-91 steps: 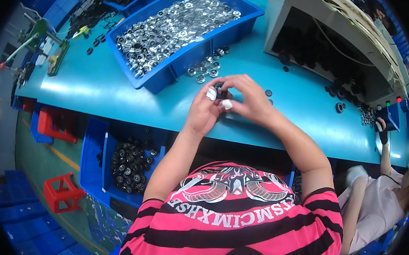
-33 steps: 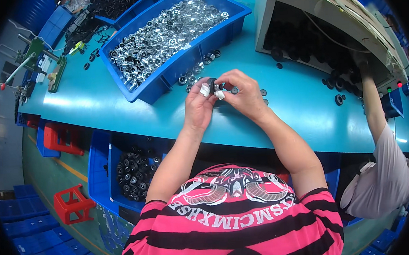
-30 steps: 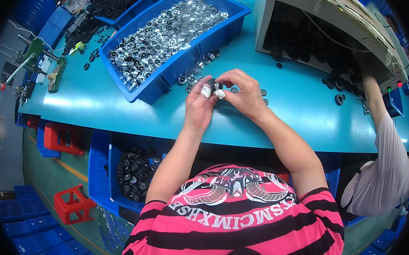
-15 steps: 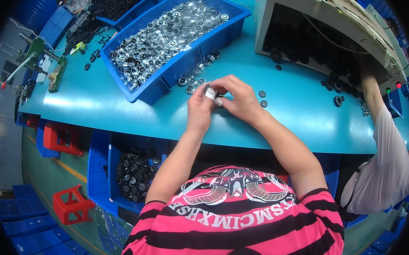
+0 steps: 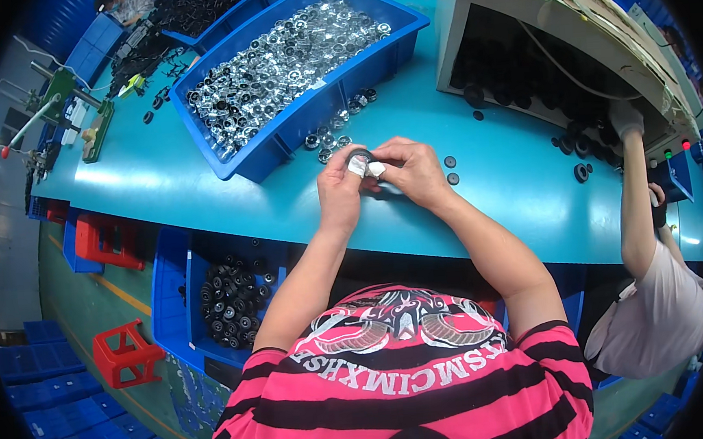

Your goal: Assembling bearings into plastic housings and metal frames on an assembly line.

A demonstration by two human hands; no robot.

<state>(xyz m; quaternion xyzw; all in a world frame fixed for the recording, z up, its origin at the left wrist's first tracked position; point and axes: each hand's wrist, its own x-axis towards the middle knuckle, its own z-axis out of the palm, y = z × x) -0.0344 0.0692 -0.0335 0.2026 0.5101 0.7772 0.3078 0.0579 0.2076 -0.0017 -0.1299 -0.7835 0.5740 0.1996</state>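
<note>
In front of me, above the turquoise table, both my hands are closed on a small black tyre. My left hand grips its near left side, while the fingers and thumb of my right hand press on it from the right. White wrapping covers both thumbs. My fingers hide much of the tyre, and I cannot tell whether a hub sits inside. Just beyond my left hand lie several shiny chrome wheel hubs. Small black wheels lie right of my right hand.
A blue bin full of chrome hubs stands beyond my hands. To the right is a pale box-shaped machine with black wheels inside and a co-worker's gloved hand at its opening. A green hand press stands left. Black wheels fill a lower bin.
My hands have turned the tyre, so more of its black rim shows; my right hand has shifted slightly. The co-worker's arm has drawn back toward the machine's opening, and their other hand now shows.
</note>
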